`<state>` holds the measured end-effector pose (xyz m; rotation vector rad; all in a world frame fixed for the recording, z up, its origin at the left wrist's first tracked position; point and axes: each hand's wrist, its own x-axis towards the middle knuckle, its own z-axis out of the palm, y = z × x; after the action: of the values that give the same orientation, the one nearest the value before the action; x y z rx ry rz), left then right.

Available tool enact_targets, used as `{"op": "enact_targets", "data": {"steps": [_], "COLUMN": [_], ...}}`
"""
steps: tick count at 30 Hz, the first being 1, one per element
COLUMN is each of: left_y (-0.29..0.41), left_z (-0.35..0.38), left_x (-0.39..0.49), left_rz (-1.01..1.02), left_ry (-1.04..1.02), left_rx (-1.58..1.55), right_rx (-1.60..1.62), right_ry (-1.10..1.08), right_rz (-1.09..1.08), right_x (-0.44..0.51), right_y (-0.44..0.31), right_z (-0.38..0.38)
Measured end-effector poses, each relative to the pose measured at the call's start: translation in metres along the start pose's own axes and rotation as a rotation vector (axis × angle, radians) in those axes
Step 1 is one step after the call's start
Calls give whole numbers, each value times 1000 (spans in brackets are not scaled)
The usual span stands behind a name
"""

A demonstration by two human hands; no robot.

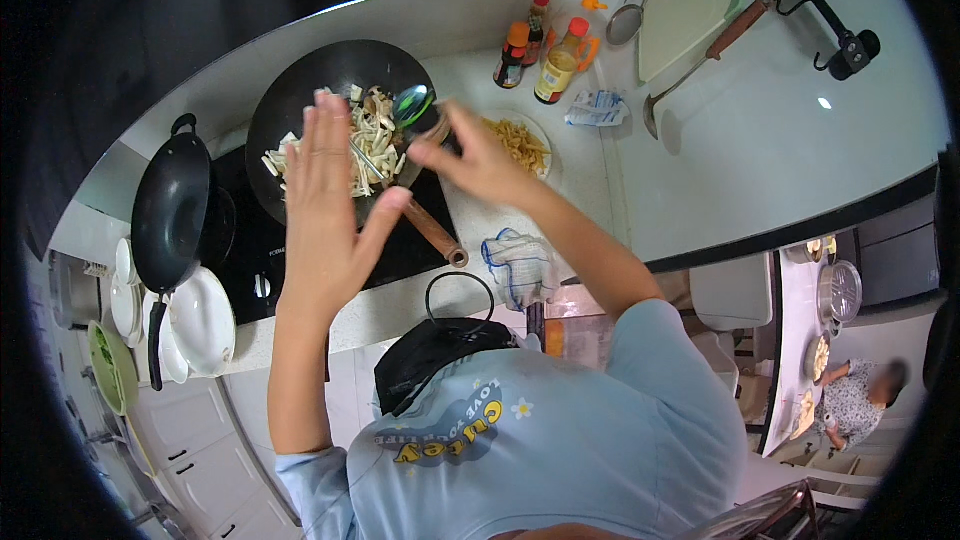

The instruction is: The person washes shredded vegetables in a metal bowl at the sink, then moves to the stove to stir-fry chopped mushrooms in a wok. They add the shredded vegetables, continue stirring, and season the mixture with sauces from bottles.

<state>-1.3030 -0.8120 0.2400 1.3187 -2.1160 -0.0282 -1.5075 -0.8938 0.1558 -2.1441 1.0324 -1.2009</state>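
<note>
A dark wok [281,105] on the black cooktop holds pale sliced mushrooms [371,136]. My left hand [322,202] is raised above its near side, flat, with the fingers together and the thumb spread, holding nothing. At the wok's right edge, my right hand [469,157] grips a small shiny container [415,105], blurred and glassy with green glints; its contents cannot be told. A metal utensil with a wooden handle [431,229] rests in the wok, its handle over the near rim and its head hidden. Yellow-brown strips of food [517,144] lie on a white plate [550,154] behind my right hand.
Sauce bottles [559,67] and a crumpled packet [598,109] stand and lie behind the plate. A checked cloth [520,266] lies near the counter's front edge. Left are a black frying pan [172,202] and white dishes [201,322]. Another person [859,401] is at a far-right counter.
</note>
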Motion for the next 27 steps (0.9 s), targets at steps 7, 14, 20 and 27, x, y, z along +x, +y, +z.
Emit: {"op": "enact_targets", "data": {"steps": [7, 14, 20, 27], "left_y": [-23, -35, -41, -49], "left_z": [-25, -18, -23, -20], "left_x": [-71, -153, -188, -198], "left_rz": [-450, -708, -878, -842], "left_ry": [107, 135, 234, 331], "left_rx": [-158, -148, 10, -100], "right_rx": [184, -473, -534, -620], "right_ry": [294, 392, 468, 655], "right_rz": [674, 800, 860, 786], "right_x": [-24, -46, -43, -45], "right_y": [197, 283, 331, 281], "right_z": [-71, -98, -86, -81]}}
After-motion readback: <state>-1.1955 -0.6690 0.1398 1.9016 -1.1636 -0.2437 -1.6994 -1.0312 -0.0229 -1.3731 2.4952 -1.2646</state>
